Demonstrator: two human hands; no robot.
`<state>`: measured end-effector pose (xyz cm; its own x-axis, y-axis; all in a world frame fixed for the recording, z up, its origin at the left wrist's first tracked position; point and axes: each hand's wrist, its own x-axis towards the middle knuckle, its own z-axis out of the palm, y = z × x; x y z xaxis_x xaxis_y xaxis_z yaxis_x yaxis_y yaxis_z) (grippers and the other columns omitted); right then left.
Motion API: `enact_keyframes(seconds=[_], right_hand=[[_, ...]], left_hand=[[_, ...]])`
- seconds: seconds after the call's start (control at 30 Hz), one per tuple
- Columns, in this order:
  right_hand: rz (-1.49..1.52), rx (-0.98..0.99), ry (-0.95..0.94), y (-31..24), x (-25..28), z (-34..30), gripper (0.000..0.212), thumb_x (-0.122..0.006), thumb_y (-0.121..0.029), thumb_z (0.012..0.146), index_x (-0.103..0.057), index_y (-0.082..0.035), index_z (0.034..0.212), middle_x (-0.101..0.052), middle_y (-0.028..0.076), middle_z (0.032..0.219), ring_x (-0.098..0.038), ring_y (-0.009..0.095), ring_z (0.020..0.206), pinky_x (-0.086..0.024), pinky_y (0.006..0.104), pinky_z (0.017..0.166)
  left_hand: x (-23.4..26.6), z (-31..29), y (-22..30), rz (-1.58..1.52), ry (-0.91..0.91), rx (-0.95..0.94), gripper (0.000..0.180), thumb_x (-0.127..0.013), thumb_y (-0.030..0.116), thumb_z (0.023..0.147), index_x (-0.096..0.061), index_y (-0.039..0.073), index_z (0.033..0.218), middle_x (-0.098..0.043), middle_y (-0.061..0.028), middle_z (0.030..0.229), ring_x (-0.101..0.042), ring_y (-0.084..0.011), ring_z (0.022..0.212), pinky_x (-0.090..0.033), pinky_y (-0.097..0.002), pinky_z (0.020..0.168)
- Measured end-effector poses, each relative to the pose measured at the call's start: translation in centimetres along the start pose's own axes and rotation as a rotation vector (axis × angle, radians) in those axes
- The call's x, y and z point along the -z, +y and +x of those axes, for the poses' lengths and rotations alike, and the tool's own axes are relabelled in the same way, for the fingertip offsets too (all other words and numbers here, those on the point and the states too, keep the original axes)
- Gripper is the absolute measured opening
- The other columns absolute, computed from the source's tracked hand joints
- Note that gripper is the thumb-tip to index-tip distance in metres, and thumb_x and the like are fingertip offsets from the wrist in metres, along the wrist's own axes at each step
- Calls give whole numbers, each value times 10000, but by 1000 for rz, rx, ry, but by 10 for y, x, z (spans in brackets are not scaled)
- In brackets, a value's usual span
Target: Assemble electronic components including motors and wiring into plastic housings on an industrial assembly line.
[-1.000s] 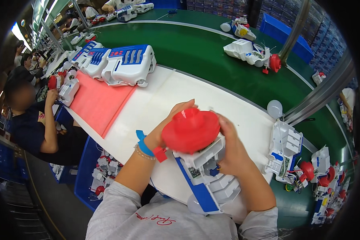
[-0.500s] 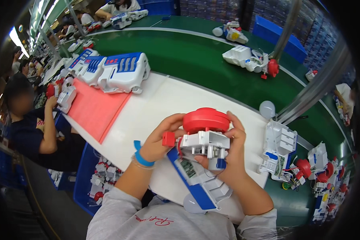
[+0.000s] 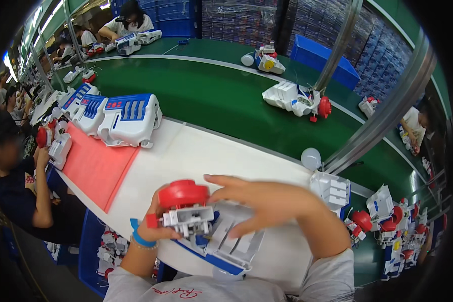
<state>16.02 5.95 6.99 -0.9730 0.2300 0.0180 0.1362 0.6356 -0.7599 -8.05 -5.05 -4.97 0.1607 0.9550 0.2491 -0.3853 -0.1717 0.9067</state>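
Note:
My left hand (image 3: 154,229) grips a toy mechanism (image 3: 189,214), a white plastic frame with a round red cap and a small red block at its side. My right hand (image 3: 251,199) hangs just right of it with fingers spread, blurred a little and holding nothing. Beneath both hands, a white half-shell housing (image 3: 239,246) with a blue edge lies tilted near my body. The mechanism covers its left end. A pale dome (image 3: 226,273) shows at its near edge, partly hidden.
White-and-blue shells (image 3: 131,121) stand beside a red mat (image 3: 95,166) on the white table (image 3: 186,146). Beyond runs a green conveyor (image 3: 211,88) bearing partly assembled units. A metal post (image 3: 382,105) rises at right, near a heap of parts (image 3: 402,231). A co-worker (image 3: 15,176) sits at left.
The mechanism moved left and nearer me, from both hands into my left hand alone. My right hand let go and opened over the shell. The whole view shifted.

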Motion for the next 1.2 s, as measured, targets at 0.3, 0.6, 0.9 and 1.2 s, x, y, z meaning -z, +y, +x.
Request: enact_keyframes(seconds=[0.3, 0.6, 0.9, 1.2], right_hand=[[-1164, -1087, 869, 220, 122, -25, 488, -662, -209, 685, -504, -82, 1129, -464, 116, 1220, -478, 248, 1090, -450, 414, 819], [-1023, -867, 784, 185, 106, -36, 126, -508, -25, 715, -598, -24, 804, -599, 180, 850, -583, 345, 804, -477, 414, 680], [-858, -538, 839, 64, 17, -39, 94, -551, -24, 738, -598, -26, 820, -592, 154, 806, -564, 327, 760, -447, 394, 687], [-710, -459, 824, -13, -59, -52, 108, -569, -24, 735, -594, -17, 840, -589, 159, 775, -567, 337, 706, -453, 398, 631]], left_hand=[[9, -9, -6, -94, 241, -75, 1013, -847, 329, 496, -269, 83, 1291, -442, -122, 1238, -451, -236, 1136, -373, -396, 946], [30, -27, -17, -201, 319, 24, 967, -773, 373, 601, -218, 76, 1335, -433, -112, 1250, -460, -228, 1130, -379, -376, 941], [24, -34, -22, -22, 360, -20, 862, -673, 449, 679, -261, 39, 1316, -475, -114, 1210, -485, -223, 1103, -387, -342, 927], [17, -32, -21, -27, 408, -170, 812, -654, 412, 720, -276, -10, 1302, -510, -89, 1153, -503, -170, 1054, -404, -290, 884]])
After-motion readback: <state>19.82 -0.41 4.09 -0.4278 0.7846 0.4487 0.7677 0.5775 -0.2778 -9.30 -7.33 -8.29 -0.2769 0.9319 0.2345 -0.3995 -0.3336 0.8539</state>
